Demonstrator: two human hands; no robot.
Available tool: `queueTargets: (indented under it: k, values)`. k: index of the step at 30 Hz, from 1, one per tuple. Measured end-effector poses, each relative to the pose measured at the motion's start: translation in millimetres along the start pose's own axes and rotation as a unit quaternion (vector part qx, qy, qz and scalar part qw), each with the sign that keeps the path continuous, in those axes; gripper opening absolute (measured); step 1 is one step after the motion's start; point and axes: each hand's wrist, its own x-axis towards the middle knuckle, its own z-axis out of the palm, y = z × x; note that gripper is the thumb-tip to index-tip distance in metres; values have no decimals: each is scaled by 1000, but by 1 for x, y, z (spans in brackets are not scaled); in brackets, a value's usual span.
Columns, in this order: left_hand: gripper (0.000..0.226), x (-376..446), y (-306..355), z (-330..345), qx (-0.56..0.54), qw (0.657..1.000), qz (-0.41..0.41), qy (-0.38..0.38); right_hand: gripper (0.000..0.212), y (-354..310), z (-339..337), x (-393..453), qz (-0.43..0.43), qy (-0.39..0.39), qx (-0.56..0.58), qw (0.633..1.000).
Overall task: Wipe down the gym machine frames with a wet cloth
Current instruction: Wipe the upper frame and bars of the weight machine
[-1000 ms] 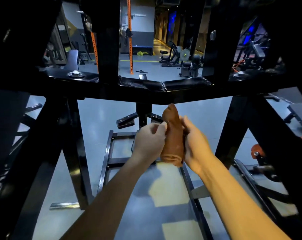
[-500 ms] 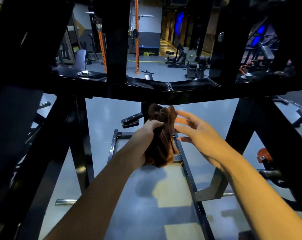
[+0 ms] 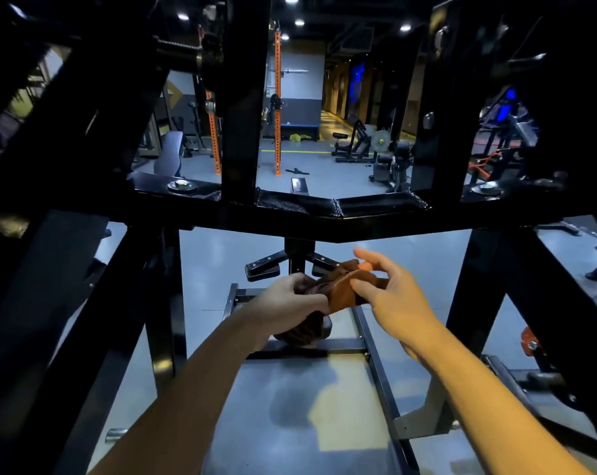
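A brown cloth (image 3: 334,289) hangs bunched in mid-air below the black machine frame's horizontal crossbar (image 3: 358,214). My left hand (image 3: 286,296) grips the cloth's lower left part, and a fold droops under that hand. My right hand (image 3: 389,293) pinches the cloth's upper right end between thumb and fingers, with the index finger stretched out. Both hands are a little below the crossbar and do not touch it.
Black frame posts slant down at the left (image 3: 94,303) and right (image 3: 544,296). A low black base rail (image 3: 375,365) runs along the grey floor under my hands. Orange rack uprights (image 3: 278,108) and other gym machines (image 3: 389,156) stand in the room beyond.
My right hand, open and off the cloth half a second ago, has taken hold of its upper end again. The cloth has turned from hanging upright to lying slanted between both hands.
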Motion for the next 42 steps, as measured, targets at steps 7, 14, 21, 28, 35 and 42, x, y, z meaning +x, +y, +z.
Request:
queueTargets:
  k: [7, 14, 21, 28, 35, 42]
  values:
    - [11, 1, 27, -11, 101, 989, 75, -82, 117, -16, 12, -3, -199, -159, -363, 896]
    - [30, 4, 30, -30, -101, 971, 126, 174, 20, -19, 2, 18, -118, -41, -235, 964]
    - [124, 38, 28, -68, 274, 807, 186, 490, 36, -72, -21, 75, -128, 229, -346, 901]
    - [126, 56, 15, -76, 374, 772, 158, 489, 25, -119, 71, 107, -122, 25, -426, 896]
    - [135, 61, 6, -80, 391, 751, 179, 502, 35, -82, 32, 105, -165, 72, -501, 846]
    - [130, 64, 3, -78, 386, 742, 179, 519, 35, -101, 66, 111, -125, 74, -405, 903]
